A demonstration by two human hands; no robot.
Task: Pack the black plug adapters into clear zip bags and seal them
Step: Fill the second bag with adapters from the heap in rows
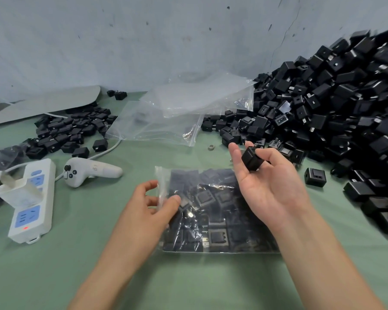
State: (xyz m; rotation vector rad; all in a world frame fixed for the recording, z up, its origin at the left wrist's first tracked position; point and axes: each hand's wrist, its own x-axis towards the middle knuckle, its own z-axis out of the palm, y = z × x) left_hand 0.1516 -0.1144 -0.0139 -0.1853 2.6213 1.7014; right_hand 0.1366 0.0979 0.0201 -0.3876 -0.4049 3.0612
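A green table (pixel 54 276) is noted. The zip bag (pixel 211 211) of adapters lies centrally, its left edge pinched by the left hand (pixel 152 204). One adapter (pixel 252 158) is gripped by the right hand (pixel 267 182). The adapter heap (pixel 334 104) is cut off at right.

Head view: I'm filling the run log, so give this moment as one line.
left hand: pinches zip bag edge | right hand: holds adapter over bag | bag: partly filled
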